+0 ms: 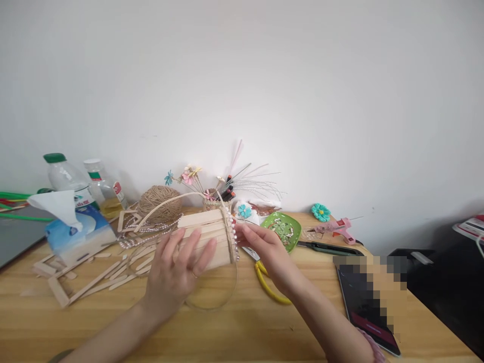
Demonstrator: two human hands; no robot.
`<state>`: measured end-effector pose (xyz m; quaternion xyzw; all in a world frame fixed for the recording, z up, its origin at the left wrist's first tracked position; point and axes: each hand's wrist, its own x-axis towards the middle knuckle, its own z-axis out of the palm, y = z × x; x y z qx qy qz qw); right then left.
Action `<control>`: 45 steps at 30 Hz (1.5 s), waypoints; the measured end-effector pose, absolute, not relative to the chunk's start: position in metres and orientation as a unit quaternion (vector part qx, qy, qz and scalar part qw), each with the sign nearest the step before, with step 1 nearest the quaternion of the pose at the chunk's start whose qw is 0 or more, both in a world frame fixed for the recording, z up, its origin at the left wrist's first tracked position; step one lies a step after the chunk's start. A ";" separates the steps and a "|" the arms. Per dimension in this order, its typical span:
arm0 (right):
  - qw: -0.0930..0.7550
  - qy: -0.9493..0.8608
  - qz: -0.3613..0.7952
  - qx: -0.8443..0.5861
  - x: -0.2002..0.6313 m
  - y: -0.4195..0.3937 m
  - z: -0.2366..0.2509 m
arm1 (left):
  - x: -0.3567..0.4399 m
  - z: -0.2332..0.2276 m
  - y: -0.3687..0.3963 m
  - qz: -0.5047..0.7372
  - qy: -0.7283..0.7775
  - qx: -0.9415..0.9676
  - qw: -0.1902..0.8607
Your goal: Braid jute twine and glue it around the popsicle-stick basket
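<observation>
1. Centrally on table [242,327]: stick basket [206,237], on its side, pearl trim [235,242] at rim.
2. Left hand [177,275] spread flat on basket; right hand [260,242] pinching trim.
3. Green dish [293,234] holding beads; two bottles [81,184].

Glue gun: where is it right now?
Head view, right rear of the table: the pink glue gun lies near the wall, between the teal flower and the green dish.

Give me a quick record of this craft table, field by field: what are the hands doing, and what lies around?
left hand: flat on the stick basket, fingers spread
right hand: fingertips at the pearl trim on the basket's rim
beside right hand: yellow-handled scissors, green dish
left side: tissue pack, two bottles, twine ball, loose sticks
right side: pink glue gun, tablet
surface: wooden table
</observation>
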<state>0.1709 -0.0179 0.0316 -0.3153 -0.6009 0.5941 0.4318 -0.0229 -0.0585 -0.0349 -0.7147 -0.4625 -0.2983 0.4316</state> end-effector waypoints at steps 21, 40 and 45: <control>0.428 -0.565 0.658 -0.253 0.176 -0.014 0.022 | -0.051 -0.072 -0.048 -0.482 -0.403 -0.762 0.156; 0.534 -0.764 0.058 -0.358 0.184 -0.026 0.008 | -0.005 0.000 -0.064 -0.596 -0.473 -0.380 -0.526; 0.490 -0.787 -0.111 -0.359 0.177 -0.029 0.012 | -0.004 -0.012 -0.064 -0.622 -0.500 -0.398 -0.453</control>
